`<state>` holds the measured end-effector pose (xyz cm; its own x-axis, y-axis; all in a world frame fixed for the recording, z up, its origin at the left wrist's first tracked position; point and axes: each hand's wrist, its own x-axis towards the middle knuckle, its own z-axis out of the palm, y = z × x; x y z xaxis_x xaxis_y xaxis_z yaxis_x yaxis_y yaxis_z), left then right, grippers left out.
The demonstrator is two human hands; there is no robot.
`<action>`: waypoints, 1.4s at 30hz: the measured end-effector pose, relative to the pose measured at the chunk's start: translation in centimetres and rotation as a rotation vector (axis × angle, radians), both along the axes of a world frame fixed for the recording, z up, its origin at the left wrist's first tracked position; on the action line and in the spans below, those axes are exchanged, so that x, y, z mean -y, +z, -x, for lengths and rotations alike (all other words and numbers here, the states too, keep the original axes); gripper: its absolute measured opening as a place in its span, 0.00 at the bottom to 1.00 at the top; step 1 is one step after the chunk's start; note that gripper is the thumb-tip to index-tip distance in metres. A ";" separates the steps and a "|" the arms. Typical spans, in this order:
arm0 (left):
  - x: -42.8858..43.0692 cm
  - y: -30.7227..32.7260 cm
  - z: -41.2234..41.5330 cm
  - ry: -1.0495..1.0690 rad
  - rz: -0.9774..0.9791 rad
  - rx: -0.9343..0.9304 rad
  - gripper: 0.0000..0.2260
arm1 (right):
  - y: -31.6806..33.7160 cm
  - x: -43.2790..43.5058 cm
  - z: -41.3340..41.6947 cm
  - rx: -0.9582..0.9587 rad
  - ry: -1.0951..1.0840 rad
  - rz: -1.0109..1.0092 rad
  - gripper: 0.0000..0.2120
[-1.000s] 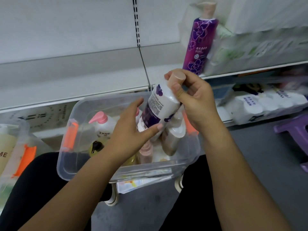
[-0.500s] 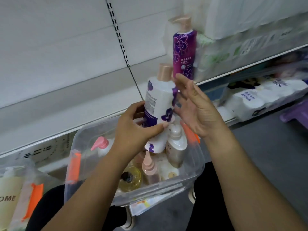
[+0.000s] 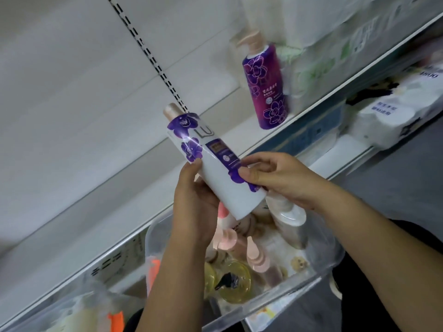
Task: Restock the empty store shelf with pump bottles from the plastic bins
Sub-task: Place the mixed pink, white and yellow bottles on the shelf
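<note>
A white bottle (image 3: 211, 161) with purple flowers and a beige cap is held tilted above the clear plastic bin (image 3: 321, 264), cap pointing up-left. My left hand (image 3: 194, 207) grips its lower body from the left. My right hand (image 3: 278, 176) pinches its right side with thumb and fingers. A purple pump bottle (image 3: 266, 85) stands on the white shelf (image 3: 100, 202), right of the slotted upright. Inside the bin lie several bottles: pink pumps (image 3: 254, 255), a yellow bottle (image 3: 235, 283), a white one (image 3: 290, 224).
A second clear bin with orange latches (image 3: 115, 318) sits at the lower left. Wrapped tissue packs (image 3: 335, 68) fill the shelf to the right of the purple bottle, and more packs (image 3: 402, 116) lie on the lower shelf. Grey floor is at the right.
The white bottle has been lifted higher out of the bin and turned label-forward. My right hand, open beside it before, now grips its side. The view has tilted.
</note>
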<state>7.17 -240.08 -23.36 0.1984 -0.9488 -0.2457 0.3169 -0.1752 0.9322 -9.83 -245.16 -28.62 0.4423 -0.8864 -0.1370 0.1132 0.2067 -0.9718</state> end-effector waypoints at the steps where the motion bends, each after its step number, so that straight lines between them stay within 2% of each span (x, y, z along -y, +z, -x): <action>1: 0.3 0.2 0.1 -0.040 -0.023 0.030 0.18 | 0.0 -0.1 -0.1 -0.011 -0.035 0.001 0.25; 4: 1.1 0.4 0.7 -0.144 -0.048 0.207 0.17 | 0.0 0.0 0.1 -0.094 -0.108 0.051 0.28; 7: 2.0 0.4 1.1 -0.147 -0.078 0.318 0.15 | -0.4 0.4 0.4 -0.136 -0.175 0.104 0.29; 9: 3.0 0.7 1.2 -0.126 -0.075 0.342 0.15 | -0.7 0.9 0.6 -0.093 -0.219 0.109 0.25; 12: 4.8 1.3 1.2 -0.080 -0.061 0.349 0.15 | -1.0 2.6 1.0 0.049 -0.301 0.109 0.13; 15: 6.9 1.5 1.1 -0.032 -0.044 0.355 0.12 | -1.6 4.8 1.5 0.007 -0.401 0.110 0.08; 17: 8.6 1.2 0.9 -0.005 -0.044 0.361 0.11 | -2.5 6.2 2.1 -0.135 -0.445 0.142 0.08; 19: 10.2 0.6 0.8 0.003 -0.029 0.376 0.15 | -3.3 7.1 2.7 -0.273 -0.457 0.177 0.09; 24: 13.5 -1.4 1.1 -0.015 0.064 0.486 0.20 | -5.9 9.2 3.1 -0.468 -0.442 0.294 0.13; 27: 14.7 -2.3 1.3 -0.057 0.106 0.596 0.23 | -6.7 9.9 2.5 -0.508 -0.361 0.363 0.20; 32: 16.5 -2.6 0.3 -0.152 0.122 0.666 0.25 | -7.6 10.2 1.5 -0.615 -0.238 0.373 0.27; 36: 17.3 -2.7 -0.4 -0.201 0.121 0.693 0.24 | -7.8 10.1 0.9 -0.669 -0.207 0.383 0.26; 42: 17.2 -3.5 -0.3 -0.165 0.149 0.678 0.26 | -8.0 9.8 0.5 -0.668 -0.211 0.363 0.26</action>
<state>7.48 -257.30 -26.89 0.1124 -0.9935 0.0154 -0.3607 -0.0263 0.9323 -10.33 -255.01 -36.67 0.1858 -0.9826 0.0001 -0.5166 -0.0978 -0.8506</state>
